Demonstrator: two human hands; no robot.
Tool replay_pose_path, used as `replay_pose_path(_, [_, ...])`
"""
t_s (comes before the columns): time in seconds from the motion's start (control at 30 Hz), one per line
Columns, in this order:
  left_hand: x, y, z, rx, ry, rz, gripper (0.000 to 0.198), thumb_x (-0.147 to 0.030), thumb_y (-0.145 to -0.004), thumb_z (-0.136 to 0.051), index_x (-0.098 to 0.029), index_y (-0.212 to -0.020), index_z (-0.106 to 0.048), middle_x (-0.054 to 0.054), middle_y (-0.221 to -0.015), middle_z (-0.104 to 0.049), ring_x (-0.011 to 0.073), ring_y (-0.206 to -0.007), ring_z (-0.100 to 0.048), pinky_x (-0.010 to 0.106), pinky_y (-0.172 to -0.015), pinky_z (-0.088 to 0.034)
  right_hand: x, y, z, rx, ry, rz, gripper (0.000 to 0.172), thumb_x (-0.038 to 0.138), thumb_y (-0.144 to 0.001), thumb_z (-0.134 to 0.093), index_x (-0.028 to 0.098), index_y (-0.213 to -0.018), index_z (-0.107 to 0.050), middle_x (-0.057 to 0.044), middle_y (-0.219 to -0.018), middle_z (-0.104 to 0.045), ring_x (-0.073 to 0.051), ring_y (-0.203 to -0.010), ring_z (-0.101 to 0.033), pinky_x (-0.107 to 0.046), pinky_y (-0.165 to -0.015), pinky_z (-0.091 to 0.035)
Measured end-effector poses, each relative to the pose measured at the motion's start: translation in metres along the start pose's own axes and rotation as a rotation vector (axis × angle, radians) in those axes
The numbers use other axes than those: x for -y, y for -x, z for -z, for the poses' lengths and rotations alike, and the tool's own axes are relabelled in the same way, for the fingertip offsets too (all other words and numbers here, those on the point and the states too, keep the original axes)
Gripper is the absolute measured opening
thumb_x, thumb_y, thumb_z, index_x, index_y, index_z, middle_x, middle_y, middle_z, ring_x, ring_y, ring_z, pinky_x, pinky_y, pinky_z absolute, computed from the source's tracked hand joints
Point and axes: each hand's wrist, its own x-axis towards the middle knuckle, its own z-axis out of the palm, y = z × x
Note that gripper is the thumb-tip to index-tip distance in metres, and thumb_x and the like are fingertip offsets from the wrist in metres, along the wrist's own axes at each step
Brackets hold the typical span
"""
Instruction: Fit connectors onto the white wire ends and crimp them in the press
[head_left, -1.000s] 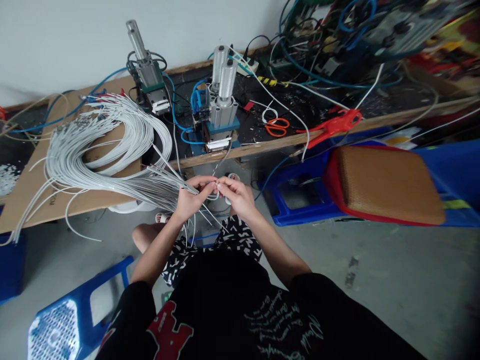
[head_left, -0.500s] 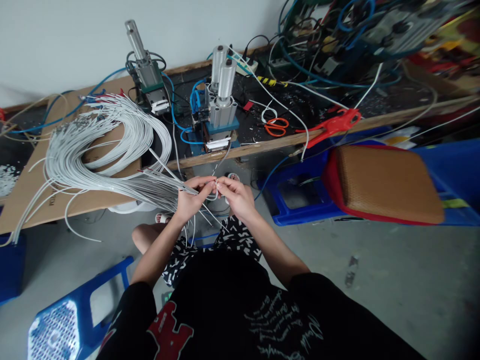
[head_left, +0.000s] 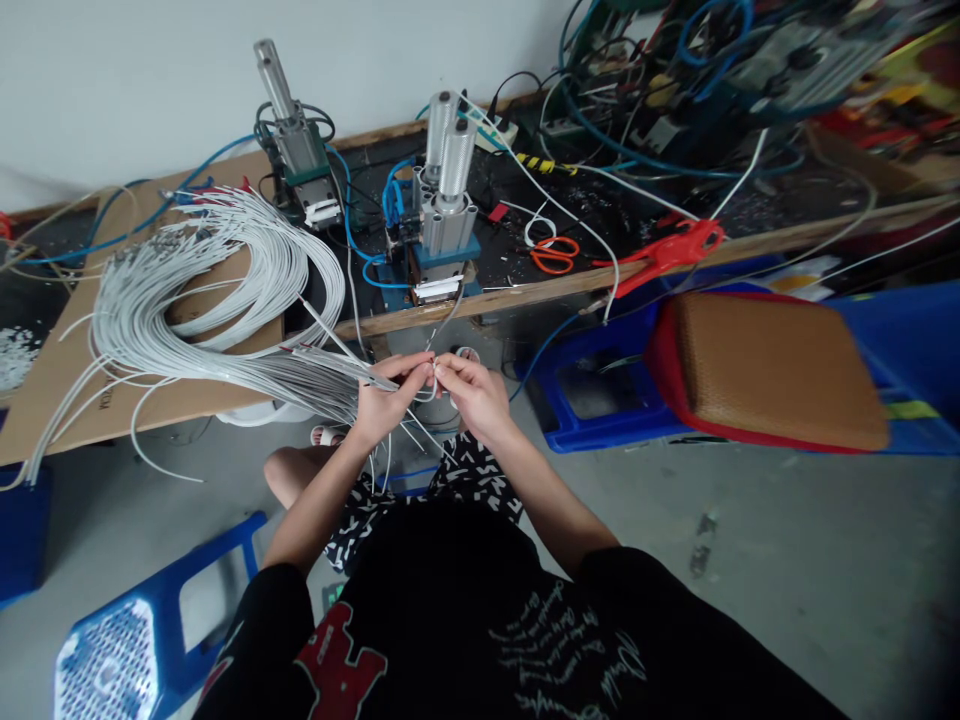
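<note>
My left hand (head_left: 388, 396) and my right hand (head_left: 471, 388) meet fingertip to fingertip above my lap, just off the bench's front edge. Both are closed in a pinch on the end of a white cable (head_left: 429, 396), whose tip is mostly hidden by the fingers. More cable ends pass through or under my left palm; how many I cannot tell. They trail from a large bundle of white cables (head_left: 217, 362), which lies coiled on a cardboard sheet to the left. A few loose ends hang down below my left hand.
Two pneumatic presses (head_left: 448, 215) (head_left: 296, 150) stand on the black bench. Orange-handled scissors (head_left: 553, 256) and a red tool (head_left: 671, 252) lie right of them. A blue stool with a brown cushion (head_left: 776, 370) is at the right, another blue stool (head_left: 169, 610) at lower left.
The view has shifted very slightly. Both hands keep the same pinch, with only tiny finger movement at the cable end.
</note>
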Motion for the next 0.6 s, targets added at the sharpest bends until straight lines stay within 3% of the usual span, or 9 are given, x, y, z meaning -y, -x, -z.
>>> replay_pose_path(0.33, [-0.0012, 0.0002, -0.0017, -0.007, 0.008, 0.005, 0.019, -0.032, -0.090, -0.074, -0.020, -0.103, -0.082, 0.002, -0.072, -0.072, 0.0098, -0.061, -0.058, 0.023, -0.059, -0.046, 0.0017, 0.0007, -0.0006, -0.016, 0.001, -0.014, 0.037, 0.054, -0.080, -0.077, 0.020, -0.073, -0.066, 0.001, -0.072, -0.058, -0.011, -0.062, -0.045, -0.027, -0.061, -0.036])
replay_pose_path(0.5, [-0.0033, 0.0008, -0.0038, -0.028, 0.084, 0.063, 0.021, -0.034, -0.088, -0.077, -0.019, -0.101, -0.080, -0.006, -0.055, -0.051, 0.0058, -0.049, -0.040, 0.020, -0.049, -0.034, 0.0026, 0.0003, 0.0001, -0.013, 0.003, -0.010, 0.036, 0.054, -0.079, -0.078, 0.020, -0.073, -0.067, 0.001, -0.071, -0.059, -0.011, -0.062, -0.046, -0.027, -0.061, -0.037])
replay_pose_path(0.6, [-0.0049, -0.0003, -0.0037, -0.013, 0.104, 0.078, 0.022, -0.036, -0.087, -0.077, -0.019, -0.100, -0.079, -0.006, -0.056, -0.049, 0.0059, -0.050, -0.039, 0.020, -0.050, -0.034, 0.0024, 0.0002, 0.0009, -0.016, 0.002, -0.014, 0.037, 0.055, -0.078, -0.079, 0.020, -0.073, -0.067, 0.001, -0.071, -0.059, -0.011, -0.062, -0.047, -0.027, -0.061, -0.037])
